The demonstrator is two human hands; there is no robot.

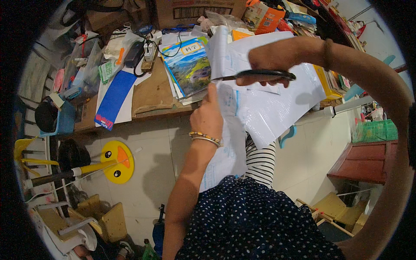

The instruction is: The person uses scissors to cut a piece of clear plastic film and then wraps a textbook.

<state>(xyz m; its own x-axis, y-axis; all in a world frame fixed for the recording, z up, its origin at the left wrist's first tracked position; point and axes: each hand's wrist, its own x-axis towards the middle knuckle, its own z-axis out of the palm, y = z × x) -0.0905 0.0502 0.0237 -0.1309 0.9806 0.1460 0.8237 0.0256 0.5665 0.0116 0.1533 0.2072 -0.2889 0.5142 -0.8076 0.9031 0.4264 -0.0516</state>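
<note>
Large white sheets (282, 107) with a quilted-looking surface lie over the table's edge and hang toward my lap. A strip of printed white sheet (227, 130) runs down beside them, and its upper part is rolled (218, 48). My left hand (207, 112) grips the left edge of this printed sheet, index finger pointing up. My right hand (266, 70) holds dark-handled scissors (227, 78), whose tips point left at the sheet's edge just above my left fingertip. Whether the blades are apart is unclear. A textbook with a landscape cover (191, 66) lies left of the sheets.
A power strip (150, 55) with plugs and cables, a blue printed strip (115, 97) and plastic bags lie on the table's left. A blue basket (66, 117) stands at its left end. An orange bag (263, 16) sits at the back. A yellow duck-face disc (117, 162) is below the table edge.
</note>
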